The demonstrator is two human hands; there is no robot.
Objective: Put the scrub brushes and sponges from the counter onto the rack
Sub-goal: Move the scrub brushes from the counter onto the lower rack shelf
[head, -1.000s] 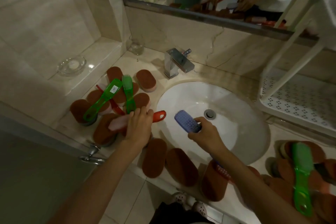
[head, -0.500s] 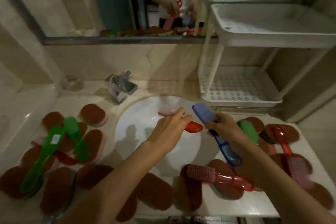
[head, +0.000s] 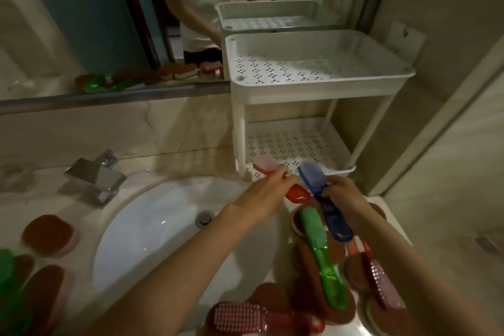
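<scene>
Up and to the right go both hands since a moment ago, off the sink and over toward the rack. Now the left hand has its fingers wrapped round the red brush, whose pale bristle head pokes out at the front edge of the lower shelf. The right hand has its fingers curled round the neck of the blue brush, head just beside the red one, handle trailing toward the lower right. Neither brush is on the rack yet. Lower right of the frame, a green brush lies across brown sponges on the bench. A pink brush sits at the bottom edge. More sponges are at the lower left, with the tap at the left behind the sink.
</scene>
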